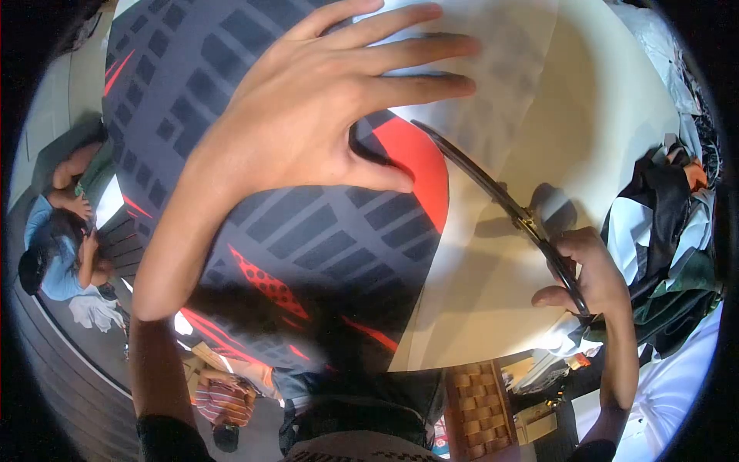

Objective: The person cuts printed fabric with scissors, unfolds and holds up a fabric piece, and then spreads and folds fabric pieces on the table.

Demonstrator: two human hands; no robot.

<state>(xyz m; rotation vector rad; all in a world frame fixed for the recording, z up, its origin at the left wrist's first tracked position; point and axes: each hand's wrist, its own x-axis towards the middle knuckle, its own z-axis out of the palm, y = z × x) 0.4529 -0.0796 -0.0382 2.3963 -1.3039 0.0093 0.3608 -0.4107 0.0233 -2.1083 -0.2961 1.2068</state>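
My left hand point(323, 96) lies with fingers spread on a dark grey fabric piece point(346, 231) that has a blocky pattern and red accents. Its thumb rests beside a red patch point(431, 177) at the fabric's right edge. In my right hand point(600, 269) is a pair of black scissors point(485, 181), held by the handles. The blades point up and left, their tip close to the red patch; whether they are parted I cannot tell. Under the fabric's right side shows a cream surface point(477, 300), with a thin whitish sheet point(516, 69) at the top.
Crumpled black, white and green cloth point(662, 223) is heaped along the right edge. A woven brown seat or basket point(481, 408) stands below the near edge. One person in blue point(61, 246) sits at the left; another in a striped top point(223, 400) is at the lower left.
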